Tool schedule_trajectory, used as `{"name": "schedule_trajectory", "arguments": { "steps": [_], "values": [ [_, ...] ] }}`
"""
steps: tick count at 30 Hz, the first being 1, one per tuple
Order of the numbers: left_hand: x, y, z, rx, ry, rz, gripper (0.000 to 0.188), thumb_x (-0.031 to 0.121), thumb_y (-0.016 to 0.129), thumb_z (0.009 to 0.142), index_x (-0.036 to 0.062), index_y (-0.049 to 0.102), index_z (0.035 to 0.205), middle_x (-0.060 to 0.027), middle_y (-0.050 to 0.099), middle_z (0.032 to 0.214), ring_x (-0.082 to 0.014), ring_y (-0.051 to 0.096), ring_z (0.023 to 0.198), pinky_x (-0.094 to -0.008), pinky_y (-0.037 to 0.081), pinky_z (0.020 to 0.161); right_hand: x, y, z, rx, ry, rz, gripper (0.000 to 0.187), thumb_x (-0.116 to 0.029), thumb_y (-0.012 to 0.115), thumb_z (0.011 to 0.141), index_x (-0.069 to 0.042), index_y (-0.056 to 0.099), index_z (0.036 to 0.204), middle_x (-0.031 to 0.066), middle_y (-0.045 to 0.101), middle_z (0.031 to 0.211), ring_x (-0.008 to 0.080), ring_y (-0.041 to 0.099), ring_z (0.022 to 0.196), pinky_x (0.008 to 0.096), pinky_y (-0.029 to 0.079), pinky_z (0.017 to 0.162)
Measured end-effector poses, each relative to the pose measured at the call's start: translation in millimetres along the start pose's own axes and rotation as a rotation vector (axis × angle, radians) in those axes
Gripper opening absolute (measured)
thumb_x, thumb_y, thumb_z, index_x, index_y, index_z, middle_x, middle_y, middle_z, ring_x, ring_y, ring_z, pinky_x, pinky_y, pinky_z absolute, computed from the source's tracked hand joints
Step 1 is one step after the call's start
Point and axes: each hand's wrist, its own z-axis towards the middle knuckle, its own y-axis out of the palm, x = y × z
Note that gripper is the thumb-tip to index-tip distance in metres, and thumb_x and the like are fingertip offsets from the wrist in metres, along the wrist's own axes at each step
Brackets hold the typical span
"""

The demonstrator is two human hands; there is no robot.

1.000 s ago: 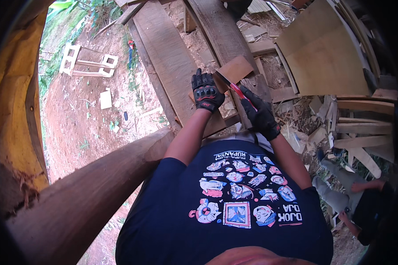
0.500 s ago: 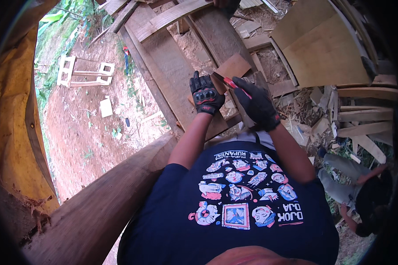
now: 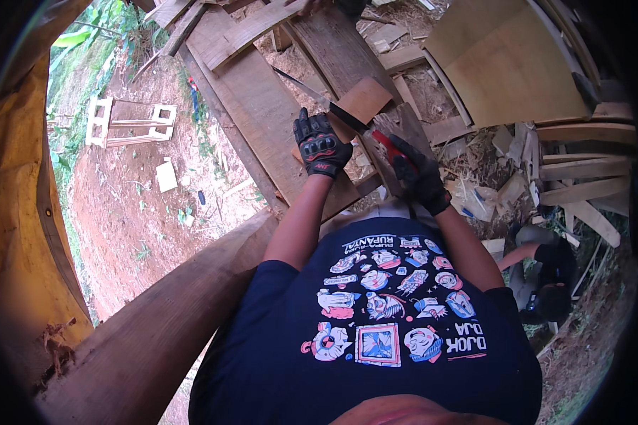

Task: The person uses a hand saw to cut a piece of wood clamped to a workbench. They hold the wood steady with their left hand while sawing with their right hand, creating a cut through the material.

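My right hand (image 3: pixel 420 173), in a black glove, is wrapped round the red handle of a handsaw (image 3: pixel 349 119). The saw's blade slants up and left, lying across a small brown board (image 3: pixel 365 99). My left hand (image 3: pixel 322 147), in a black glove with red trim, lies palm down with its fingers stretched out. It rests over the left part of that board, just left of the blade, and hides some of it. Under the board are long wooden planks (image 3: pixel 252 95) with a gap between them.
A large plywood sheet (image 3: pixel 503 64) leans at the right, above several stacked wood strips (image 3: pixel 585 170). A thick timber beam (image 3: pixel 170 312) runs along my left. Another person (image 3: pixel 553 273) crouches at the lower right. A small wooden frame (image 3: pixel 131 122) lies on the ground.
My right hand has drawn back toward me with the saw, baring much more of the blade. My left hand stays on the board. The person at the right has bent into a different pose.
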Motion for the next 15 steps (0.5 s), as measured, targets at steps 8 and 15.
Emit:
{"name": "schedule_trajectory", "arguments": {
  "steps": [8, 15],
  "values": [
    [0, 0, 5, 0.013, 0.004, 0.002, 0.087, 0.039, 0.087, 0.072, -0.0021, 0.063, 0.145, -0.0263, 0.063, 0.149, -0.0512, 0.043, 0.158, -0.0602, 0.031, 0.134, 8, -9, -20, 0.052, -0.052, -0.094, 0.049, -0.031, 0.074, 0.112, -0.024, 0.067, 0.16, 0.0217, 0.081, 0.134, 0.0426, 0.082, 0.111, 0.0464, 0.065, 0.091],
    [0, 1, 2, 0.013, 0.026, 0.019, 0.08, 0.037, 0.086, 0.072, 0.0005, 0.067, 0.14, -0.0249, 0.067, 0.144, -0.0503, 0.047, 0.154, -0.0589, 0.034, 0.132, 4, -18, -54, 0.153, -0.275, -0.213, 0.046, -0.025, 0.073, 0.112, -0.021, 0.07, 0.157, 0.0219, 0.084, 0.117, 0.0365, 0.084, 0.09, 0.0434, 0.065, 0.075]
  ]
}}
